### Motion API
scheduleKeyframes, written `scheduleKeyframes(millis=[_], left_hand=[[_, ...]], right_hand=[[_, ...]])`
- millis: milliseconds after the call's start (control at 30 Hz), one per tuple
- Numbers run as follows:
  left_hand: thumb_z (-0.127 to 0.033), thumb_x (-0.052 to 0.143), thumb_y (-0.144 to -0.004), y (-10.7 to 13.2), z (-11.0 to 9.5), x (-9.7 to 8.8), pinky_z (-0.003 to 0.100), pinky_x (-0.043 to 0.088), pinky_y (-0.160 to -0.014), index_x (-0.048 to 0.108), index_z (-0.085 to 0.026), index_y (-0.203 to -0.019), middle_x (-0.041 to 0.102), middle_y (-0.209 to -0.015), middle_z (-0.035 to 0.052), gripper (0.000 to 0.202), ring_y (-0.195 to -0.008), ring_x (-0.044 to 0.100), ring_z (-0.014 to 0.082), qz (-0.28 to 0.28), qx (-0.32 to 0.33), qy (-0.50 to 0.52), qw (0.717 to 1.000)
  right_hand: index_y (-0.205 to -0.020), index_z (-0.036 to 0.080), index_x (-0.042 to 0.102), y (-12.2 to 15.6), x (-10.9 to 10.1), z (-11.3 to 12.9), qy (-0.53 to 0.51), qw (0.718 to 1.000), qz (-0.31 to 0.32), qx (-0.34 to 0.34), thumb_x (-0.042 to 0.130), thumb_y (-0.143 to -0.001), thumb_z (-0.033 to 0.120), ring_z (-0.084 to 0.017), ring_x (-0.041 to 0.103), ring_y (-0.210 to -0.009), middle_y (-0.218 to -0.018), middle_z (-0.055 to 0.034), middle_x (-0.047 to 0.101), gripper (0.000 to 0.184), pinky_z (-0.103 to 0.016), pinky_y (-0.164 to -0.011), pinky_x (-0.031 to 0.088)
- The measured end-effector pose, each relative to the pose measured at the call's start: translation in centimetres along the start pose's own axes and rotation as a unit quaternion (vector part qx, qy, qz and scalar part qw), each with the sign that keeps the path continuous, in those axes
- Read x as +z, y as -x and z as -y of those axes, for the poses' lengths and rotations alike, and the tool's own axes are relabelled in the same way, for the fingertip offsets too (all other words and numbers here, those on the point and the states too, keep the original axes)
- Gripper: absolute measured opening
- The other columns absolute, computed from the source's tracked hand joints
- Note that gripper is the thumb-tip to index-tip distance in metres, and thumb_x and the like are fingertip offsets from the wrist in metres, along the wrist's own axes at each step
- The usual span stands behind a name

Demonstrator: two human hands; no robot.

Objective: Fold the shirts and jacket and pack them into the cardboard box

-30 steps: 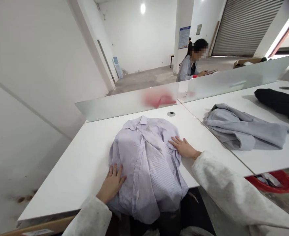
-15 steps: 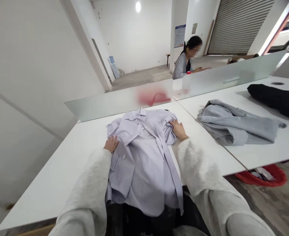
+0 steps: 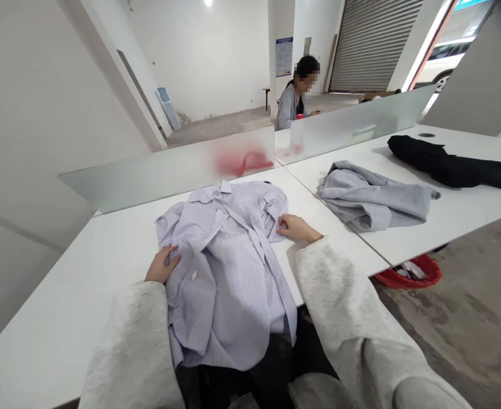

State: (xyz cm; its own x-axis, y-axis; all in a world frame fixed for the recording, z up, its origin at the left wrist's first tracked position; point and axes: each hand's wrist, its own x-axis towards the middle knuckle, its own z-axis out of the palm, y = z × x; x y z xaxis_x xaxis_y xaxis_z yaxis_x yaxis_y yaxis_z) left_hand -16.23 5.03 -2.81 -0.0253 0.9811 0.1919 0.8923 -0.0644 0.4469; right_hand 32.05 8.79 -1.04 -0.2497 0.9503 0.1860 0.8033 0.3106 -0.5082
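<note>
Pressing striped lilac shirt [image 3: 227,267], 12 o'clock on white table [image 3: 75,295]: left hand [image 3: 162,266] open, flat; right hand [image 3: 297,228] loosely curled, not gripping. Overhanging hem [image 3: 229,360] could slip off if tugged.

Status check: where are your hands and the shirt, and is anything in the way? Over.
Left hand resting on the striped shirt. Right hand at the shirt's right edge. Shirt rumpled on the white table. Grey jacket on the adjoining table, apart from the shirt.
</note>
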Motion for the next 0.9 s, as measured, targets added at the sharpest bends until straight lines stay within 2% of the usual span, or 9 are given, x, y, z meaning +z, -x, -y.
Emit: scheduleKeyframes(millis=[100, 167, 267, 367, 433, 600, 700, 767, 900], left_hand=[[-0.048, 0.046, -0.075, 0.2, -0.1, 0.2, 0.044, 0.028, -0.110, 0.057, -0.019, -0.116, 0.050, -0.136, 0.0108, 0.051, -0.133, 0.037, 0.0269, 0.010, 0.008, -0.007, 1.000], [-0.048, 0.044, -0.077, 0.4, 0.0, 0.2, 0.046, 0.027, -0.110, 0.056, -0.019, -0.118, 0.048, -0.138, 0.0113, 0.052, -0.134, 0.035, 0.0275, 0.017, 0.009, -0.014, 1.000], [-0.048, 0.042, -0.079, 0.6, 0.1, 0.0, 0.048, 0.025, -0.111, 0.054, -0.017, -0.121, 0.044, -0.140, 0.0133, 0.054, -0.135, 0.032, 0.0283, 0.027, 0.014, -0.023, 0.999], [-0.046, 0.042, -0.081, 0.8, 0.3, -0.1, 0.050, 0.025, -0.110, 0.053, -0.018, -0.123, 0.045, -0.140, 0.0128, 0.051, -0.135, 0.032, 0.0287, 0.036, 0.022, -0.030, 0.999], [-0.046, 0.042, -0.082, 0.8, 0.3, 0.0, 0.051, 0.026, -0.109, 0.053, -0.019, -0.123, 0.046, -0.140, 0.0121, 0.050, -0.135, 0.033, 0.0292, 0.038, 0.026, -0.032, 0.998], [-0.047, 0.041, -0.081, 0.9, 0.7, 0.4, 0.052, 0.026, -0.109, 0.053, -0.020, -0.123, 0.044, -0.141, 0.0118, 0.051, -0.135, 0.032, 0.0297, 0.027, 0.030, -0.025, 0.999], [-0.048, 0.041, -0.080, 0.8, 1.0, 0.6, 0.052, 0.026, -0.109, 0.053, -0.020, -0.122, 0.044, -0.141, 0.0119, 0.052, -0.136, 0.032, 0.0301, 0.023, 0.033, -0.020, 0.999], [-0.049, 0.041, -0.080, 0.7, 1.2, 0.7, 0.053, 0.026, -0.109, 0.053, -0.020, -0.122, 0.044, -0.141, 0.0120, 0.053, -0.135, 0.032, 0.0308, 0.024, 0.036, -0.021, 0.999], [-0.052, 0.038, -0.080, 0.6, 1.4, 0.4, 0.052, 0.026, -0.109, 0.052, -0.017, -0.123, 0.043, -0.142, 0.0144, 0.057, -0.135, 0.033, 0.0319, 0.035, 0.042, -0.030, 0.998]], right_hand=[[-0.086, 0.019, 0.059, -0.2, -0.1, -0.1, -0.034, 0.998, -0.053, 0.015, 0.051, -0.071, 0.014, -0.015, 0.058, -0.078, -0.084, -0.0021, 0.064, 0.018, -0.023, -0.075, 0.042], [-0.098, 0.016, 0.056, -0.5, -0.6, -0.8, -0.050, 0.985, -0.149, 0.071, 0.037, -0.076, 0.010, -0.017, 0.057, -0.089, -0.096, -0.0080, 0.062, 0.029, -0.026, -0.081, 0.042], [-0.121, 0.010, 0.040, -0.8, -1.8, -3.0, -0.110, 0.912, -0.340, 0.202, 0.025, -0.082, 0.013, -0.019, 0.054, -0.099, -0.116, -0.0174, 0.052, 0.042, -0.031, -0.084, 0.042], [-0.129, 0.008, 0.031, -0.4, -2.7, -5.2, -0.237, 0.832, -0.404, 0.299, 0.037, -0.085, 0.028, -0.021, 0.056, -0.097, -0.117, -0.0185, 0.052, 0.049, -0.033, -0.081, 0.045], [-0.128, 0.007, 0.036, 0.3, -3.1, -5.7, -0.270, 0.831, -0.368, 0.319, 0.050, -0.081, 0.036, -0.022, 0.057, -0.093, -0.110, -0.0171, 0.056, 0.057, -0.035, -0.081, 0.046], [-0.136, 0.013, 0.040, 2.6, -3.6, -3.9, -0.220, 0.948, -0.113, 0.199, 0.072, -0.064, 0.040, -0.020, 0.058, -0.080, -0.101, -0.0101, 0.060, 0.083, -0.031, -0.072, 0.049], [-0.138, 0.019, 0.039, 2.7, -3.6, -3.3, -0.242, 0.962, 0.003, 0.130, 0.071, -0.064, 0.036, -0.014, 0.053, -0.061, -0.085, -0.0021, 0.060, 0.083, -0.027, -0.057, 0.049], [-0.135, 0.020, 0.041, 2.2, -3.7, -3.8, -0.267, 0.946, -0.109, 0.150, 0.060, -0.072, 0.035, -0.013, 0.052, -0.059, -0.084, -0.0016, 0.059, 0.067, -0.026, -0.054, 0.048], [-0.132, 0.013, 0.039, 1.3, -4.3, -6.1, -0.203, 0.868, -0.380, 0.248, 0.037, -0.085, 0.030, -0.016, 0.058, -0.074, -0.093, -0.0079, 0.060, 0.050, -0.032, -0.068, 0.052]])
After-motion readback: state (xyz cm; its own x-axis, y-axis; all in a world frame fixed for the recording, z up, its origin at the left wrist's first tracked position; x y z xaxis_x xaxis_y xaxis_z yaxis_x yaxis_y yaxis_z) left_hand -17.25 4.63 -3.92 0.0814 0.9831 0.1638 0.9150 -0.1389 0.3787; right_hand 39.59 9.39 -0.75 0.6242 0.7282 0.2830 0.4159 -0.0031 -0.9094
